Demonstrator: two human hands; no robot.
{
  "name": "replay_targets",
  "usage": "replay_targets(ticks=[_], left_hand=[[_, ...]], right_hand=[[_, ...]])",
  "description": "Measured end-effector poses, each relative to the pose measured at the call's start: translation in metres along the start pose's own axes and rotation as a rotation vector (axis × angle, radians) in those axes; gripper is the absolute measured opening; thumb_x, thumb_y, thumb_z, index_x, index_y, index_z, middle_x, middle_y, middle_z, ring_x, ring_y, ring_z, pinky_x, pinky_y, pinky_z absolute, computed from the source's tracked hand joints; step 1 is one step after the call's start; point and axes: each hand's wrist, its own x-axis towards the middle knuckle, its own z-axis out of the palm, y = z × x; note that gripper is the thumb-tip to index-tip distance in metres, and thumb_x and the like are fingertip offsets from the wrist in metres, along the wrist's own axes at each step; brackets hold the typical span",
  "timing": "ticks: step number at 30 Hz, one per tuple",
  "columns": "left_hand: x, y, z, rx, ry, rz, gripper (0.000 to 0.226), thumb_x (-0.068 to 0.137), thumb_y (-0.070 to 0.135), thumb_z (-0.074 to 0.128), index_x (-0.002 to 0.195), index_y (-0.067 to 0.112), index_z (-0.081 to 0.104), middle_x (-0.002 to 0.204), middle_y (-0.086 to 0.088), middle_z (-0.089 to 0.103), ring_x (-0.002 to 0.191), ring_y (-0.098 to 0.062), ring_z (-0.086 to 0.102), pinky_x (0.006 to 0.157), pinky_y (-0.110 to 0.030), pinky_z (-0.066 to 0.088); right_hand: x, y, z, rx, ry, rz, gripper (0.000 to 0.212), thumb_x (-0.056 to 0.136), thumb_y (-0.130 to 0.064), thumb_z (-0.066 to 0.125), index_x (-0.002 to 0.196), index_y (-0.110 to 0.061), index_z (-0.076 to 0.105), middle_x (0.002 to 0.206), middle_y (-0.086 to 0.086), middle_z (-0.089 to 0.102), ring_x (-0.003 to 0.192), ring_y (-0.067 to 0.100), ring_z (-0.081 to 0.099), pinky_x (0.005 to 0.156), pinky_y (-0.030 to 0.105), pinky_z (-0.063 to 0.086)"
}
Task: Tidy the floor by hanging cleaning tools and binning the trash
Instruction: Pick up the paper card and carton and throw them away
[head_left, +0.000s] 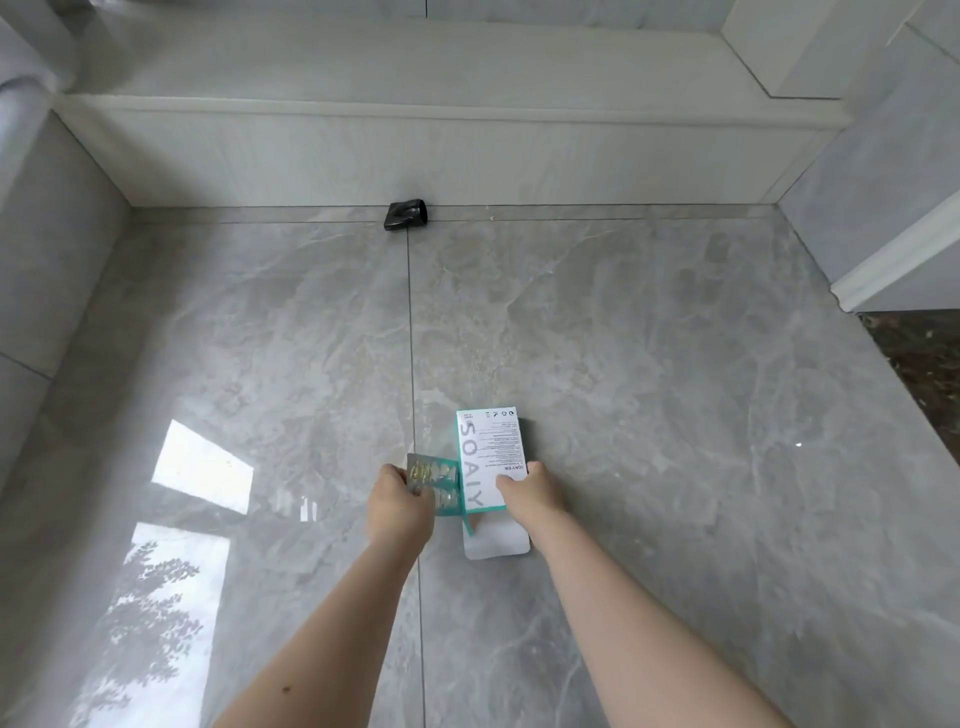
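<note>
Floor: glossy grey tiles (649, 364), black bag (406, 213) well beyond both grips.
Right hand (530, 493): fingers clamped on box (491, 457), open flap trailing below.
Left hand (400, 501): pinching pill sheet (434, 480) beside box.
Handling: both probably light; box crushable, so hold its edges.

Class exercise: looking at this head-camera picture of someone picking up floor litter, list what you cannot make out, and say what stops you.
- Small print on the white and teal box: too small.
- Blister pack: partly covered by the left hand and the box.
- Black object by the wall: too small and far to identify.
- Box's lower corner: hidden by the right hand.
- Bin and cleaning tools: outside the frame.
</note>
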Motion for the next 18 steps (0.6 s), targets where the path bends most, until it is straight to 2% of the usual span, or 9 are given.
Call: replay_targets(ticks=[3,6,8,11,14,16,18], left_hand=[[0.001,0.0,-0.002,-0.008,-0.006,0.043,0.011,0.089,0.005,0.047,0.084,0.013,0.042,0.069,0.003,0.049,0.059,-0.015,0.048,0.046,-0.026,0.037],[0.0,-0.003,-0.009,0.005,0.002,0.063,0.024,0.088,0.004,0.046,0.072,0.019,0.037,0.068,0.004,0.048,0.057,-0.011,0.044,0.045,-0.026,0.034],[-0.001,-0.005,-0.014,0.003,-0.003,0.061,0.029,0.088,0.003,0.046,0.069,0.021,0.035,0.068,0.003,0.048,0.057,-0.012,0.044,0.047,-0.027,0.035],[-0.002,-0.006,-0.027,0.003,-0.015,0.058,0.019,0.088,0.004,0.047,0.076,0.016,0.04,0.068,0.003,0.049,0.057,-0.014,0.044,0.049,-0.028,0.035],[-0.002,-0.007,-0.048,-0.039,0.003,0.053,0.017,0.088,0.004,0.047,0.077,0.016,0.04,0.069,0.002,0.049,0.06,-0.018,0.046,0.052,-0.029,0.038],[-0.001,-0.004,-0.064,-0.075,0.024,0.042,0.009,0.088,0.004,0.047,0.085,0.012,0.043,0.074,-0.001,0.051,0.069,-0.025,0.05,0.058,-0.031,0.04],[-0.002,0.0,-0.085,-0.126,0.043,0.033,0.006,0.089,0.005,0.047,0.09,0.01,0.044,0.077,-0.001,0.051,0.071,-0.025,0.051,0.055,-0.03,0.04]], right_hand=[[-0.002,0.0,0.006,0.13,0.018,0.064,0.041,0.086,-0.03,0.053,0.121,-0.008,0.056,0.123,0.01,0.063,0.109,0.03,0.061,0.089,0.034,0.052],[-0.008,-0.003,0.011,0.293,-0.024,0.13,0.038,0.087,-0.026,0.054,0.118,-0.005,0.06,0.118,0.011,0.065,0.097,0.028,0.062,0.072,0.025,0.045],[-0.01,-0.004,0.014,0.393,-0.036,0.15,0.036,0.086,-0.022,0.056,0.117,-0.004,0.06,0.118,0.013,0.065,0.097,0.027,0.063,0.072,0.027,0.046],[-0.018,-0.012,0.019,0.498,-0.037,0.131,0.033,0.082,-0.012,0.059,0.113,-0.002,0.064,0.113,0.016,0.068,0.092,0.028,0.064,0.069,0.027,0.048],[-0.033,-0.029,0.026,0.525,-0.078,0.083,0.03,0.081,-0.006,0.059,0.111,-0.001,0.065,0.11,0.017,0.069,0.087,0.027,0.063,0.067,0.027,0.047],[-0.043,-0.045,0.028,0.535,-0.067,0.049,0.029,0.081,-0.005,0.06,0.109,-0.001,0.066,0.107,0.017,0.07,0.083,0.025,0.063,0.068,0.028,0.048],[-0.055,-0.066,0.027,0.525,-0.044,0.014,0.029,0.081,-0.007,0.061,0.108,-0.001,0.068,0.107,0.017,0.071,0.085,0.027,0.066,0.069,0.029,0.049]])
